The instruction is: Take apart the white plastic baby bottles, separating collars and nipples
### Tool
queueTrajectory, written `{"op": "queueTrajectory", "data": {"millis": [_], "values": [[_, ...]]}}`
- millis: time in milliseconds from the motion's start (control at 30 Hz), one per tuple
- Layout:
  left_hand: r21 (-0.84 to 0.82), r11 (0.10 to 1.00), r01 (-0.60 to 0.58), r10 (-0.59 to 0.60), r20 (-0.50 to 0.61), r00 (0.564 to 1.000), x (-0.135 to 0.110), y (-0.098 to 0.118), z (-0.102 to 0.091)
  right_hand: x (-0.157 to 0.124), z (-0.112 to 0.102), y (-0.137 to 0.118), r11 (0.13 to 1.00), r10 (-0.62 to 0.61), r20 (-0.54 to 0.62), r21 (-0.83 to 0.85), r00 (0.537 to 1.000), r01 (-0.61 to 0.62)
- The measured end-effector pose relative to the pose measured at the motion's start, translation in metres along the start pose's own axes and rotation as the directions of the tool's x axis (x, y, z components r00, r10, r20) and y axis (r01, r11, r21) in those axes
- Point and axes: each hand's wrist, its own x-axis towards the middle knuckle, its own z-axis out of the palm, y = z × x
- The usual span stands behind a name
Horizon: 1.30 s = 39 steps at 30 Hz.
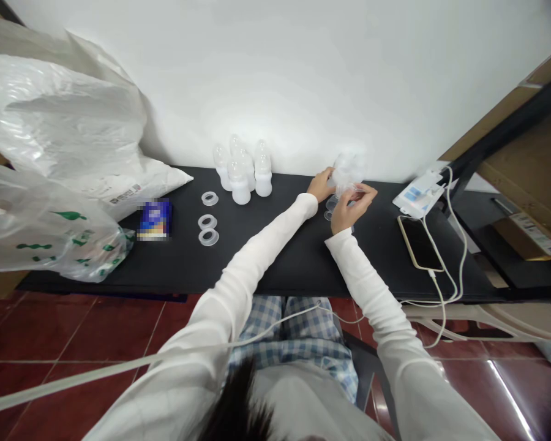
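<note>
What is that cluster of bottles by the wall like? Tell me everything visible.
The bottles are small, of translucent whitish plastic, each with a rounded body and a clear domed cap. About five stand upright and packed close together on the black table, near its back edge by the white wall. Neither hand touches them. Three clear rings lie apart on the table to their left. Contents cannot be told.
</note>
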Motion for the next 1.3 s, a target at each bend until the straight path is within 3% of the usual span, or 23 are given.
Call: {"op": "queueTrajectory", "data": {"millis": [133,267,367,467,600,767,900,1033,1167,1300], "values": [[0.193,0.981,0.015,0.004,-0.096,0.995,-0.051,0.023,-0.052,-0.003,0.003,0.0,0.991,0.066,0.143,0.11,0.988,-0.082],[0.309,0.951,0.009,0.027,-0.112,0.993,-0.102,0.033,-0.104,-0.006,0.006,-0.005,0.96,0.076,0.308,0.236,0.948,-0.153],[0.392,0.919,-0.046,0.079,-0.07,0.994,-0.124,0.034,-0.132,-0.01,0.008,-0.01,0.928,0.032,0.443,0.319,0.896,-0.191],[0.445,0.891,-0.086,0.112,-0.032,0.993,-0.134,0.034,-0.15,-0.015,0.01,-0.011,0.903,-0.052,0.593,0.371,0.804,-0.215],[0.449,0.885,-0.12,0.142,-0.017,0.99,-0.135,0.036,-0.162,-0.018,0.012,-0.008,0.883,-0.154,0.712,0.411,0.685,-0.229],[0.328,0.941,-0.087,0.125,-0.094,0.988,-0.135,0.04,-0.17,-0.013,0.014,0.0,0.842,-0.184,0.766,0.446,0.617,-0.303],[0.22,0.976,-0.001,0.038,-0.164,0.986,-0.14,0.044,-0.173,-0.013,0.016,0.004,0.828,-0.231,0.781,0.471,0.58,-0.304],[0.168,0.981,0.093,-0.061,-0.187,0.981,-0.141,0.045,-0.172,-0.014,0.016,0.005,0.84,-0.304,0.753,0.501,0.584,-0.208],[0.066,0.978,0.197,-0.182,-0.188,0.965,-0.137,0.039,-0.169,-0.015,0.014,0.004,0.873,-0.357,0.749,0.48,0.558,-0.085],[-0.105,0.902,0.42,-0.432,-0.189,0.882,-0.132,0.031,-0.171,-0.019,0.013,0.001,0.871,-0.452,0.728,0.486,0.516,0.078]]}}
